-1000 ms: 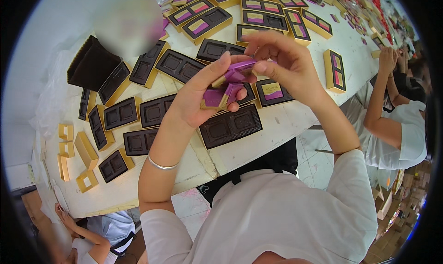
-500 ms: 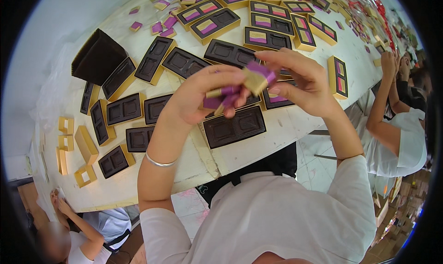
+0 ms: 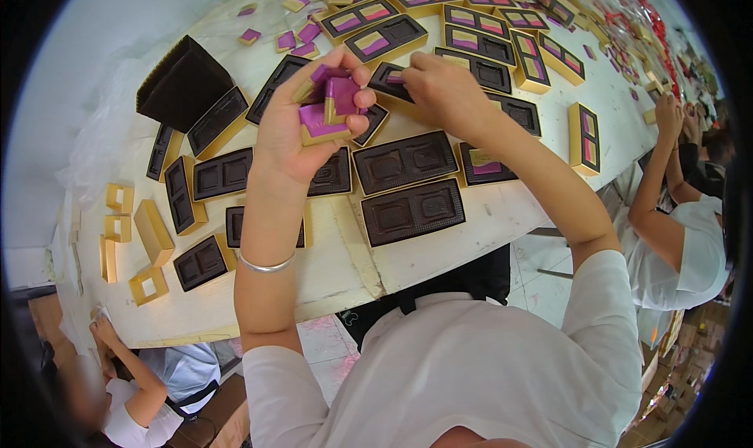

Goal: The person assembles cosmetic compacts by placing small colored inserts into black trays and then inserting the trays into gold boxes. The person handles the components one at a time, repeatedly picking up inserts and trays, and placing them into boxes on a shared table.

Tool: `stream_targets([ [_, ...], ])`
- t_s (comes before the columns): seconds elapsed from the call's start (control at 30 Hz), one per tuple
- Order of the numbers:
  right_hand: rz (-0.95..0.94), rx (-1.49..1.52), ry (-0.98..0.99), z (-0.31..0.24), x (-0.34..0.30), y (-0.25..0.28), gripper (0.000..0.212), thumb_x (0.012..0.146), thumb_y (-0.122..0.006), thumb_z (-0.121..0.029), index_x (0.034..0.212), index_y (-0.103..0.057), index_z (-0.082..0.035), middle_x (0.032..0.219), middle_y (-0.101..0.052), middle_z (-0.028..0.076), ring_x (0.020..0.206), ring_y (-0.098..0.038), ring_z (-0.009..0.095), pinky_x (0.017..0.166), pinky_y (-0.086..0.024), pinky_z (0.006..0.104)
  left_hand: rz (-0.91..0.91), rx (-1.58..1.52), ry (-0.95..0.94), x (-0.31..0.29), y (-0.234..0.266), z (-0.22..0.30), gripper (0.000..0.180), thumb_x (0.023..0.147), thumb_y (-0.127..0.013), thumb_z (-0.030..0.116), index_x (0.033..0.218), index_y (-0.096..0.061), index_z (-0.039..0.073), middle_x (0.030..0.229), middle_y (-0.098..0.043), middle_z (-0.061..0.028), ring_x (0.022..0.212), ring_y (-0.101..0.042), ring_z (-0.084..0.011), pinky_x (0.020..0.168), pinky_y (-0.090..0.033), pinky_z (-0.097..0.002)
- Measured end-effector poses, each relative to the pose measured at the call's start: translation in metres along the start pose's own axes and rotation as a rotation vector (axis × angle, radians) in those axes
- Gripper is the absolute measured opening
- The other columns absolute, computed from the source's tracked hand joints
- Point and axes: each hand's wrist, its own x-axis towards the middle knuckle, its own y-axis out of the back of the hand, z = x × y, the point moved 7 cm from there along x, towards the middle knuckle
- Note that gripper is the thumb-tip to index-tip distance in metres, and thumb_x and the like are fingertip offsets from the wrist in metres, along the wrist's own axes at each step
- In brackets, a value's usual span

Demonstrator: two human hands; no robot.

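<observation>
A purple piece [image 3: 394, 77], pinched by the right hand [image 3: 451, 95], has been brought to a box [image 3: 380, 78], seemingly for placing. Others [image 3: 340, 97] are cupped in the left hand [image 3: 284, 125].

Several purple-and-gold squares [image 3: 340, 99] are sitting bunched, variously tilted, in left hand [image 3: 289, 133], a similar piece [image 3: 395, 78] showing under right hand [image 3: 445, 90] at dark-lined box [image 3: 382, 83].

The right hand [image 3: 443, 91] partly hides one box [image 3: 381, 79] — the left forearm [image 3: 268, 228], part of another box [image 3: 234, 225].
</observation>
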Motion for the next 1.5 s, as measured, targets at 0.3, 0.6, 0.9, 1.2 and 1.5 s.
stream_targets([
  [0.3, -0.025, 0.297, -0.061, 0.02, 0.008, -0.018, 0.007, 0.071, -0.066, -0.007, 0.071, -0.06, -0.005, 0.086, -0.053, 0.01, 0.079, -0.055, 0.029, 0.069, -0.045, 0.0383, -0.081, -0.063, -0.079, -0.009, -0.005, 0.023, 0.018, 0.088, -0.054, 0.023, 0.089, -0.053, 0.005, 0.086, -0.054, -0.0096, 0.073, -0.052, -0.0192, 0.052, -0.044, -0.0266],
  [0.6, -0.116, 0.371, -0.085, 0.005, 0.005, -0.027, 0.018, 0.076, -0.066, -0.008, 0.09, -0.055, -0.001, 0.104, -0.05, 0.011, 0.087, -0.055, 0.027, 0.074, -0.044, 0.0333, -0.121, -0.09, -0.096, -0.014, -0.01, 0.032, 0.019, 0.088, -0.054, 0.023, 0.09, -0.054, 0.004, 0.087, -0.055, -0.0101, 0.074, -0.053, -0.021, 0.053, -0.045, -0.0281],
  [0.9, 0.007, 0.446, 0.107, 0.004, 0.002, 0.014, 0.023, 0.078, -0.066, -0.013, 0.097, -0.058, -0.003, 0.11, -0.053, 0.012, 0.1, -0.054, 0.029, 0.083, -0.045, 0.0351, 0.04, 0.124, -0.024, -0.006, -0.004, -0.001, 0.025, 0.089, -0.053, 0.029, 0.093, -0.057, 0.005, 0.085, -0.058, -0.0099, 0.071, -0.056, -0.0204, 0.049, -0.045, -0.027],
  [1.2, 0.096, 0.717, 0.15, -0.075, -0.007, 0.072, 0.028, 0.071, -0.067, -0.001, 0.098, -0.061, -0.002, 0.093, -0.056, 0.011, 0.08, -0.056, 0.024, 0.065, -0.047, 0.0305, 0.321, 0.306, 0.044, -0.024, -0.002, -0.039, 0.039, 0.091, -0.043, 0.044, 0.093, -0.057, 0.007, 0.077, -0.06, -0.006, 0.063, -0.057, -0.0145, 0.046, -0.045, -0.0262],
  [1.5, 0.442, 0.199, 0.57, -0.101, -0.064, 0.089, 0.03, 0.058, -0.066, -0.001, 0.087, -0.062, 0.007, 0.09, -0.055, 0.014, 0.07, -0.058, 0.025, 0.056, -0.049, 0.0305, 0.096, 0.387, 0.148, -0.054, -0.007, -0.049, 0.027, 0.089, -0.052, 0.029, 0.09, -0.058, 0.003, 0.074, -0.059, -0.0059, 0.06, -0.055, -0.0112, 0.047, -0.044, -0.0241],
])
